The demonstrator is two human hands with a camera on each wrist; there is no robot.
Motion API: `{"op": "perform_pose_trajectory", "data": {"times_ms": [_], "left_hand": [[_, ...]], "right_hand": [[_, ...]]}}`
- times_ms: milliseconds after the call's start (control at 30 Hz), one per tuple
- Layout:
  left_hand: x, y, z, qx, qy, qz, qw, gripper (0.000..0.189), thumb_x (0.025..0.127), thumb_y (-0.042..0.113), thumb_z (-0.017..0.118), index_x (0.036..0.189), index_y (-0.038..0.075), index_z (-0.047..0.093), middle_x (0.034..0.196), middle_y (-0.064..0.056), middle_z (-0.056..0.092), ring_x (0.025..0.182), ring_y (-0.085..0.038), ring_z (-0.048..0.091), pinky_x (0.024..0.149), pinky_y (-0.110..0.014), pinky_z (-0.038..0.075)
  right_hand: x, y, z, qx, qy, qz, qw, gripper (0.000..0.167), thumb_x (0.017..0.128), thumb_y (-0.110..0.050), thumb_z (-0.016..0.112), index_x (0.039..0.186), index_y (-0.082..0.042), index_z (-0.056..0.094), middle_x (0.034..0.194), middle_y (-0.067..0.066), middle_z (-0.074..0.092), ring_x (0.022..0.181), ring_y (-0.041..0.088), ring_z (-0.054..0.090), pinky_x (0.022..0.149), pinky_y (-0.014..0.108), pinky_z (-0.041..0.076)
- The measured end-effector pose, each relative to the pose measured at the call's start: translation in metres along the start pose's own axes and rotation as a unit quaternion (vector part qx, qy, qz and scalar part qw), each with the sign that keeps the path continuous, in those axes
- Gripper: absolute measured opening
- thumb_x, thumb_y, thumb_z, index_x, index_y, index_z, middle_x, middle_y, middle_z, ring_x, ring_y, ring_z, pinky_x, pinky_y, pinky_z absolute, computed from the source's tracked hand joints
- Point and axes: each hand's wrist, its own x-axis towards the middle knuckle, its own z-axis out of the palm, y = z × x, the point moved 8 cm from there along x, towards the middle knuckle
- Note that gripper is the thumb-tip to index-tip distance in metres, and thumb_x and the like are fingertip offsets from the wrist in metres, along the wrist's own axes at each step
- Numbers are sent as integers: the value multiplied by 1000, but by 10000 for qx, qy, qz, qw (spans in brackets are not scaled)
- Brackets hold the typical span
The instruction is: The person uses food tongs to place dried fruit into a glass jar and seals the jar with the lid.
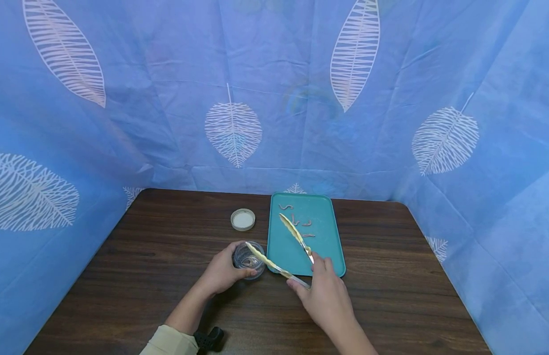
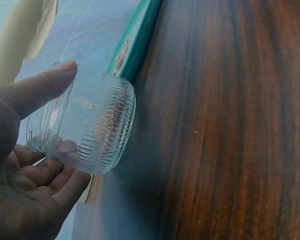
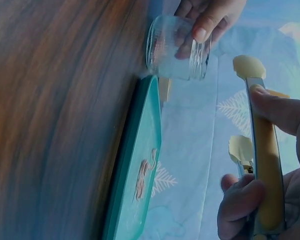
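A left hand [image 1: 222, 271] curls its fingers around a clear, ribbed jar [image 1: 251, 268], while a right hand [image 1: 329, 298], at the jar's 4 o'clock, grips metal tongs [image 1: 292, 229] with wavy-edged cream tips, their arms spread wide. Slim pinkish strands [image 1: 308, 235] lie on a smooth, round-cornered teal tray [image 1: 325, 254] at the jar's 2 o'clock, its end reaching the far edge. A round lid [image 1: 242, 219] sits at 12. Dark wood-grain surface [image 1: 389, 276] stretches wide toward 9 and 3, backed by leaf-printed blue cloth [image 1: 278, 133].
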Motion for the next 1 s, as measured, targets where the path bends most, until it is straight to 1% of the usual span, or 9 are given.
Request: {"op": "perform_pose_trajectory", "data": {"times_ms": [33,100,133,300,533,633,800,900,1000], "left_hand": [[0,0,0,0,-1,-9,10000,90,81,31,99,156,8,54,140,-17,70,122,-32,69,103,-55,55],[0,0,0,-4,-5,-22,10000,90,81,31,98,156,9,54,143,-17,69,127,-35,68,105,-58,54],[0,1,0,-12,-3,-22,10000,90,81,31,98,156,9,54,143,-16,69,128,-36,67,106,-58,54],[-1,1,-1,-24,5,-38,10000,89,82,30,98,156,9,54,143,-16,69,130,-36,67,107,-59,54],[-1,0,1,-10,-4,-69,10000,89,82,31,98,156,9,53,143,-16,69,132,-37,66,108,-60,54],[0,0,1,9,-3,-85,10000,89,82,32,98,157,10,53,143,-15,69,131,-37,66,107,-59,54],[-1,0,1,15,-13,-63,10000,90,82,32,98,156,9,53,141,-15,69,129,-36,67,107,-59,54],[-1,0,1,9,-15,-65,10000,90,82,32,98,156,9,54,140,-15,70,128,-35,67,107,-58,54],[-1,0,1,6,-17,-63,10000,89,82,32,98,156,9,54,140,-15,70,128,-35,67,106,-58,54]], "right_hand": [[1,2,-1,17,33,30,10000,89,87,-46,92,148,8,56,117,19,64,86,27,69,73,46,60],[1,4,-3,9,85,66,9999,89,87,-46,92,147,9,56,117,20,64,85,29,70,73,48,61],[2,5,-3,14,104,69,9999,90,87,-45,92,147,10,55,118,22,63,82,29,69,72,48,61],[4,11,-5,-10,94,140,9999,92,85,-45,94,148,9,54,123,25,61,78,31,69,70,49,61],[7,24,-8,70,153,172,9997,93,85,-40,95,150,10,52,125,27,62,84,35,73,72,50,62],[9,32,-7,148,122,261,9995,92,87,-40,93,151,12,51,125,27,61,82,33,72,70,49,61],[15,48,-5,145,56,415,9990,94,90,-40,90,152,15,48,121,27,59,73,25,63,63,44,56],[18,58,-5,67,75,519,9986,95,92,-42,89,153,16,46,122,27,59,75,26,64,63,44,56],[21,66,-6,-6,73,635,9980,96,93,-43,87,155,15,44,125,28,59,83,31,68,71,49,59]]}}
